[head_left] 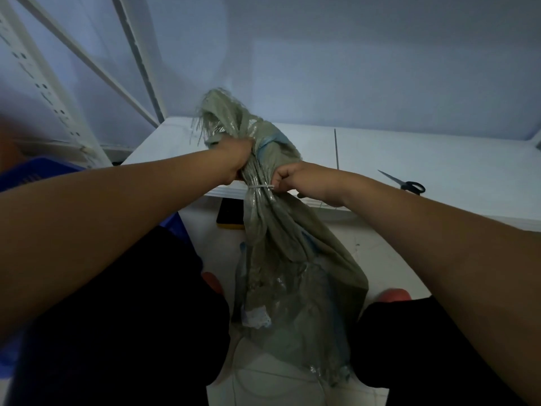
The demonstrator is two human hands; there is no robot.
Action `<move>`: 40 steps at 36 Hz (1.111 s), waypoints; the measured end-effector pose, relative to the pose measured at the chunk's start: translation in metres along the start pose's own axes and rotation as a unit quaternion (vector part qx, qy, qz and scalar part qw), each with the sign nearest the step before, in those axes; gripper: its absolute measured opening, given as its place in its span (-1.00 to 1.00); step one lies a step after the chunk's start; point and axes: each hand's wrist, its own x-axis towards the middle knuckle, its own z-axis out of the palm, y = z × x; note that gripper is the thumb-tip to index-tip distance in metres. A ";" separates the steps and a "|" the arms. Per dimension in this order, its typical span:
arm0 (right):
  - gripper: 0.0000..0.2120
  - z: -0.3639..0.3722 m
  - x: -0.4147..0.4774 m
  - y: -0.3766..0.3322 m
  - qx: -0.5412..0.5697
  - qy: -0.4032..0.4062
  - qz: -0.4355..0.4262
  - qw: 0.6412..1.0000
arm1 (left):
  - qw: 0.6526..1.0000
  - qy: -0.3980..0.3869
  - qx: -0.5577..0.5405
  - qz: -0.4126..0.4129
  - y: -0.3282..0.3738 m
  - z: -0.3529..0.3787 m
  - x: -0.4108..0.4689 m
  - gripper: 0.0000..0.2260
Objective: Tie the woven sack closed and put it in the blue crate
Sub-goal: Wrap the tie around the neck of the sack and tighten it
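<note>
Sackcloth filled the middle of the head view: the woven sack (281,244) hung between the person's knees, its lower end near the pale floor (380,259) and its mouth gathered into a tight rope of folds in front of the white table (366,148). A thin white tie (260,186) ran round that neck, with the frayed open end flaring above it. Held this high, the sack's weight seemed to pull the folds straight, which probably made the neck easier to cinch.

The left hand (238,159) gripped the neck just above the tie, its fingers (244,146) curled fully round the bunched cloth, most likely to stop the gathers from spreading while the tie was drawn. The right hand (288,180) sat against the other side of the neck at the tie's level. Its fingers (282,175) were folded tight and appeared to pinch the tie's free end, though the tail itself was hidden inside the fist. Neither hand showed any gap between fingers and sack.

The blue crate (38,171) stood on the left, partly behind the left forearm and near the white rack upright (49,92); the sack was apart from it. Scissors (405,183) lay on the table to the right, well clear of both hands, perhaps for trimming the tie. By my reading the tying was nearly finished, and the move to the crate was not yet done.
</note>
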 end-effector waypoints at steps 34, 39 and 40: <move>-0.80 -0.001 0.000 0.011 -0.057 0.068 0.024 0.996 | 0.793 -0.306 0.484 0.208 -0.002 0.001 -0.018 -0.81; -0.71 -0.009 0.001 0.012 -0.055 0.110 0.005 0.992 | 0.791 -0.305 0.487 0.211 -0.001 -0.007 -0.010 -0.81; -0.72 -0.010 0.003 0.012 -0.059 0.116 -0.001 0.992 | 0.794 -0.302 0.482 0.214 -0.001 -0.008 -0.011 -0.77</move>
